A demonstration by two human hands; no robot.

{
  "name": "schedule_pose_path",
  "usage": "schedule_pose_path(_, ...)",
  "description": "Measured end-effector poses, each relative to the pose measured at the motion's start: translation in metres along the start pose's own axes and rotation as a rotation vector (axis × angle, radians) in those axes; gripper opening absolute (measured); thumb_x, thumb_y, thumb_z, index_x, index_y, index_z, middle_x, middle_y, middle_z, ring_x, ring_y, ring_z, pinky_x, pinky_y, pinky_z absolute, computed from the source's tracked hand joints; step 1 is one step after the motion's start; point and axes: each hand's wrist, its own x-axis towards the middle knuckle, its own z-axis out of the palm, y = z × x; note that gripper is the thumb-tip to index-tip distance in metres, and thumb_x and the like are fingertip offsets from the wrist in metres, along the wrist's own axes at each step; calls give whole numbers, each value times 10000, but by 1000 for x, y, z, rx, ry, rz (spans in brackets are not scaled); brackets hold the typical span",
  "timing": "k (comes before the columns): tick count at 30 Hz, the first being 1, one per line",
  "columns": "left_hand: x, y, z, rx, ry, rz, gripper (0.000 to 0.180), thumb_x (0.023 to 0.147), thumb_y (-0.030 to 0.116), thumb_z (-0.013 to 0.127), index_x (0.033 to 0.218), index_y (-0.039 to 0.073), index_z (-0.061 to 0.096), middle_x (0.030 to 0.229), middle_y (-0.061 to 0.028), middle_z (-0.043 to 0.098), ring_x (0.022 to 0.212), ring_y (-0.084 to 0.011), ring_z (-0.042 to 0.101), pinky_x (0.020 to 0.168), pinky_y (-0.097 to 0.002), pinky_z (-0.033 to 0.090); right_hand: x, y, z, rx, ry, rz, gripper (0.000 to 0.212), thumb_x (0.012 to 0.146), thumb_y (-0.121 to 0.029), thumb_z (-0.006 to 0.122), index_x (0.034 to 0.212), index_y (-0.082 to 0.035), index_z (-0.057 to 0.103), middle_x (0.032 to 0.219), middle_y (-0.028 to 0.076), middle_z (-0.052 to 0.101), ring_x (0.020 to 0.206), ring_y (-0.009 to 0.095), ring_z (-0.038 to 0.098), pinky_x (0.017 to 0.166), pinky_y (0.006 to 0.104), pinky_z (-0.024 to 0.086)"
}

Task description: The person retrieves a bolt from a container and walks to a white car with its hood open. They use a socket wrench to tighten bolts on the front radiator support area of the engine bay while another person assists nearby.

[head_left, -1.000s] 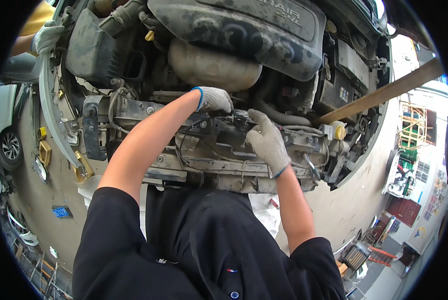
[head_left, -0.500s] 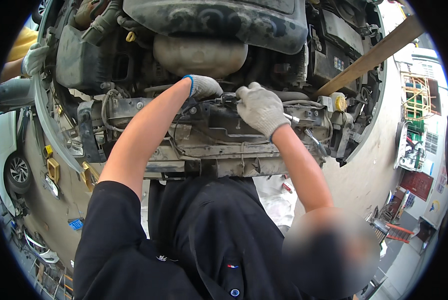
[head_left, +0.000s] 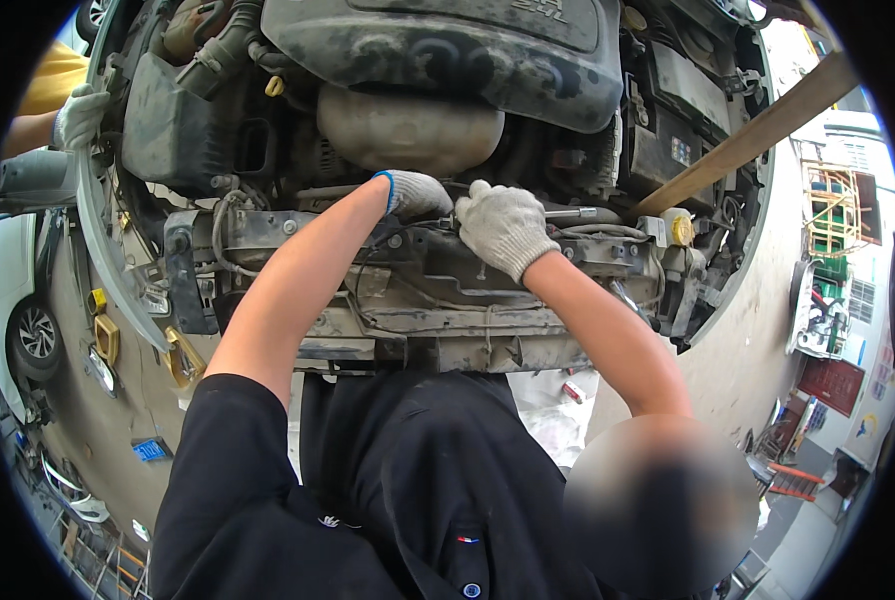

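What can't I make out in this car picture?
All in the head view:
Left hand: fingertips hidden behind its knuckles.
Metal bar: one end hidden behind the right hand.
Engine cover: cut off by the top edge.
Yellow sleeve: cut off by the dark rim.

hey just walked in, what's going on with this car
A person in knitted gloves is working at the front of an open engine bay. The right hand is closed in a grip, with a silver tool sticking out beside it. The left hand is close by at the upper front frame; whatever its fingertips touch is hidden. The engine cover is in place, and at far left another person's gloved hand rests on the fender edge.
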Motion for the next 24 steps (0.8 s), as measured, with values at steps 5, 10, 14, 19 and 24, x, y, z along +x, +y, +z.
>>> schedule_pose_path(5, 1, -1, 0, -77, 27, -45, 267, 831, 245, 737, 988, 34, 779, 945, -76, 714, 797, -187, 598, 700, -392, 495, -11, -2, -9, -84, 101, -76, 218, 899, -315, 630, 961, -130, 727, 976, 86, 665, 893, 271, 720, 711, 431, 587)
schedule_pose_path(10, -4, -3, -7, -91, -21, -69, 262, 836, 170, 695, 1039, 19, 761, 846, -65, 696, 702, -198, 576, 660, -391, 491, -13, -4, -20, -54, 28, -64, 233, 959, -208, 523, 1002, -143, 743, 1041, 100, 685, 940, 299, 732, 706, 455, 598)
schedule_pose_path(14, -7, -16, -11, -244, -107, 58, 290, 765, 91, 738, 1045, 23, 772, 891, -56, 724, 718, -204, 614, 669, -383, 509, -12, -3, -18, -51, 27, -67, 234, 959, -205, 520, 1002, -145, 742, 1042, 102, 684, 944, 296, 732, 707, 453, 599)
schedule_pose_path(19, -14, -12, -16, -159, -88, 53, 311, 756, 68, 736, 1064, 49, 774, 942, -79, 729, 717, -173, 619, 655, -343, 520, -15, -3, -14, -66, 71, -76, 214, 919, -312, 610, 963, -137, 726, 993, 94, 663, 898, 277, 721, 696, 435, 586)
schedule_pose_path(24, -41, -4, -23, -272, 3, -28, 277, 803, 45, 696, 1074, 52, 753, 922, -78, 710, 693, -162, 615, 625, -325, 522, -17, -3, -14, -53, 87, -82, 226, 953, -218, 530, 981, -130, 736, 1015, 100, 681, 912, 298, 727, 707, 457, 595)
